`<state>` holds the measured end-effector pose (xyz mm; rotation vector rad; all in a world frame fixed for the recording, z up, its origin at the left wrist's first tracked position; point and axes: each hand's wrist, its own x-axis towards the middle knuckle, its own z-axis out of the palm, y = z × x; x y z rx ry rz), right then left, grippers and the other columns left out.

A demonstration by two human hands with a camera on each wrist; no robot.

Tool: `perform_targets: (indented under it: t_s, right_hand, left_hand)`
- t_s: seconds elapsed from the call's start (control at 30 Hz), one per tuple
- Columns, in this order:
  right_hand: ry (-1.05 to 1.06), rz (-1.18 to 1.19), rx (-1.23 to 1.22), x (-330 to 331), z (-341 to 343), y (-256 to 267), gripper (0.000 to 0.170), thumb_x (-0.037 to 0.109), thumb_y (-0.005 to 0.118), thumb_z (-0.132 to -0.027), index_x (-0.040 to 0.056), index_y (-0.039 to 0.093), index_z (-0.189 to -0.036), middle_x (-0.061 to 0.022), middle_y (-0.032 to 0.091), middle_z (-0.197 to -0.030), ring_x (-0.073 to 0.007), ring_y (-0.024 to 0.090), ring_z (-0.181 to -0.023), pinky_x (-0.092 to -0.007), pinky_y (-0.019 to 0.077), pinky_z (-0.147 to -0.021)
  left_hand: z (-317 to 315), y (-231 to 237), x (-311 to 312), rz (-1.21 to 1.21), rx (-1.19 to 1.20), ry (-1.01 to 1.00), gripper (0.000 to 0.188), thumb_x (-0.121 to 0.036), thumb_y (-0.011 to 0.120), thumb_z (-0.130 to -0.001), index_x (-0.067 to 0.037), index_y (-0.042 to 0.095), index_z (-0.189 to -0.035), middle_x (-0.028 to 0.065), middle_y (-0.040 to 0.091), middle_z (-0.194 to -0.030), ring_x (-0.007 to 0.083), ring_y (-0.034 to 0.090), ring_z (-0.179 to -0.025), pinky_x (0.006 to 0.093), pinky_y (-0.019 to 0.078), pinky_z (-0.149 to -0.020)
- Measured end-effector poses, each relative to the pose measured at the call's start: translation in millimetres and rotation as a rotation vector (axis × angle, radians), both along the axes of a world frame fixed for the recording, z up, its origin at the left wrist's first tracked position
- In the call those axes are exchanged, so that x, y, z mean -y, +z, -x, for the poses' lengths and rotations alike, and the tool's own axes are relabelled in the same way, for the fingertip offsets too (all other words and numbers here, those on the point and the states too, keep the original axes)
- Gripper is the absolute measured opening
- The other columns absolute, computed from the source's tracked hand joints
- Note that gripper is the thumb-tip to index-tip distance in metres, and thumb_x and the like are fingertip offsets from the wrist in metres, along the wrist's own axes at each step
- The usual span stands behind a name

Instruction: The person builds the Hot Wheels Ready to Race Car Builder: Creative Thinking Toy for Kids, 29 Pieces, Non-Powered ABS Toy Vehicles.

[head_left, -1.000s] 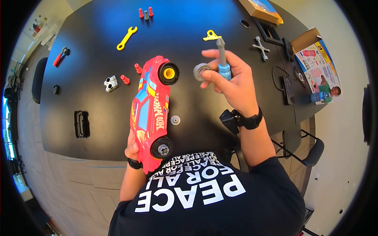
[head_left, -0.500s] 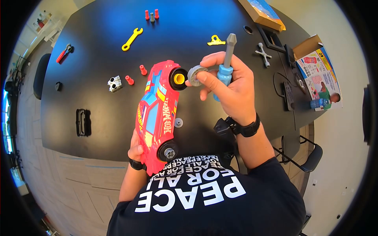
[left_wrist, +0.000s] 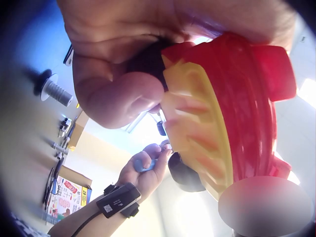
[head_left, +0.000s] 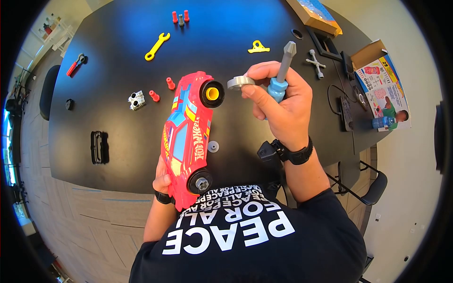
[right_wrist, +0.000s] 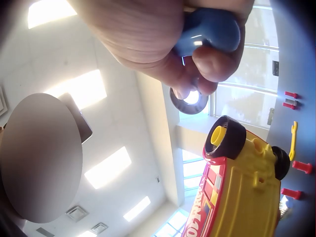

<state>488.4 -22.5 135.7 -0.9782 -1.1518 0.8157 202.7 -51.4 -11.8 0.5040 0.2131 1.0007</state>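
My left hand (head_left: pixel 162 178) grips the lower end of a red toy car (head_left: pixel 188 137), held up on its side. The car's upper wheel (head_left: pixel 205 98) shows a yellow centre (head_left: pixel 213 94); its lower wheel has a grey hub (head_left: pixel 202 184). In my right hand (head_left: pixel 288 111) a blue-handled screwdriver (head_left: pixel 277 88) points upward, while thumb and finger pinch a grey ring-shaped part (head_left: pixel 239 83) just right of the upper wheel. In the right wrist view, that ring (right_wrist: pixel 189 109) stands apart from the yellow centre (right_wrist: pixel 218 135).
On the black table (head_left: pixel 127 155) lie a grey disc (head_left: pixel 213 146), a yellow wrench (head_left: pixel 157 46), several red pegs (head_left: pixel 155 96), a silver engine piece (head_left: pixel 136 100) and a yellow bracket (head_left: pixel 258 47). A grey cross wrench (head_left: pixel 315 64) and a printed box (head_left: pixel 384 89) lie at the right.
The car has shifted slightly right since the first frame. My right hand's ring came close to the upper wheel, then moved slightly right and tilted to a flatter angle.
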Motion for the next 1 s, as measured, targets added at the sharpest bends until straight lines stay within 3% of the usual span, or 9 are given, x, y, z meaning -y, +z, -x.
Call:
perform_targets:
  t_s: [0.03,0.17,0.33,0.57,0.63,0.77,0.83,1.0]
  right_hand:
    - [0.010,0.047,-0.007,1,0,2,0.019,-0.003,0.083,-0.095,-0.0005,0.074,-0.112,-0.0058,0.077,-0.101,-0.0072,0.068,-0.071,-0.0205,0.0446,-0.052]
    - [0.039,-0.021,0.045,0,2,7,0.018,-0.003,0.082,-0.096,-0.0009,0.074,-0.113,-0.0080,0.077,-0.107,-0.0102,0.073,-0.073,-0.0212,0.0466,-0.052]
    - [0.121,0.051,0.141,-3,3,14,0.014,-0.003,0.079,-0.097,-0.0044,0.074,-0.110,-0.0062,0.069,-0.102,-0.0137,0.075,-0.075,-0.0252,0.0556,-0.062]
    - [0.137,0.175,0.263,-12,6,12,0.016,0.003,0.084,-0.093,-0.0036,0.076,-0.105,-0.0074,0.067,-0.101,-0.0148,0.074,-0.081,-0.0296,0.0570,-0.069]
    - [0.018,0.019,0.488,-17,3,-1,0.021,0.005,0.088,-0.088,-0.0006,0.078,-0.106,-0.0088,0.068,-0.101,-0.0169,0.071,-0.088,-0.0324,0.0564,-0.075]
    - [0.034,-0.025,0.360,-12,7,4,0.027,0.007,0.092,-0.084,0.0018,0.080,-0.107,-0.0091,0.070,-0.102,-0.0197,0.068,-0.090,-0.0342,0.0554,-0.079]
    - [0.064,-0.242,0.559,-13,2,-1,0.032,0.001,0.092,-0.084,-0.0001,0.081,-0.114,-0.0083,0.073,-0.113,-0.0113,0.070,-0.081,-0.0277,0.0546,-0.072]
    - [0.011,-0.221,0.584,-15,5,-16,0.040,0.008,0.096,-0.082,0.0020,0.082,-0.119,-0.0075,0.073,-0.111,-0.0123,0.068,-0.086,-0.0292,0.0533,-0.073]
  left_hand:
    - [1,-3,0,-0.030,-0.008,-0.002,0.117,-0.028,0.086,-0.081,-0.013,0.021,-0.176,0.0282,0.044,-0.167,0.0428,0.055,-0.149,0.0591,0.0475,-0.122]
    - [5,-12,1,-0.028,-0.021,0.010,0.116,-0.029,0.086,-0.081,-0.012,0.021,-0.176,0.0278,0.044,-0.167,0.0422,0.056,-0.148,0.0576,0.0481,-0.122]
    - [5,-10,1,-0.029,-0.056,0.013,0.120,-0.032,0.088,-0.079,-0.009,0.020,-0.175,0.0283,0.047,-0.163,0.0424,0.059,-0.143,0.0546,0.0537,-0.116]
    - [5,-7,2,-0.020,-0.087,0.029,0.122,-0.032,0.089,-0.079,-0.010,0.019,-0.175,0.0291,0.047,-0.162,0.0429,0.061,-0.141,0.0544,0.0565,-0.113]
    - [4,-8,3,-0.028,-0.088,0.014,0.121,-0.032,0.089,-0.079,-0.011,0.019,-0.176,0.0293,0.047,-0.163,0.0430,0.061,-0.141,0.0545,0.0565,-0.113]
    - [4,-6,3,-0.030,-0.084,0.019,0.122,-0.031,0.090,-0.079,-0.012,0.018,-0.176,0.0297,0.047,-0.162,0.0431,0.060,-0.142,0.0552,0.0559,-0.114]
    - [0,-3,3,-0.023,-0.058,0.035,0.123,-0.031,0.090,-0.079,-0.013,0.017,-0.177,0.0297,0.046,-0.162,0.0428,0.060,-0.142,0.0555,0.0563,-0.113]
    - [5,-10,4,-0.013,-0.093,0.029,0.125,-0.030,0.090,-0.078,-0.014,0.016,-0.177,0.0286,0.045,-0.163,0.0417,0.060,-0.141,0.0551,0.0566,-0.113]
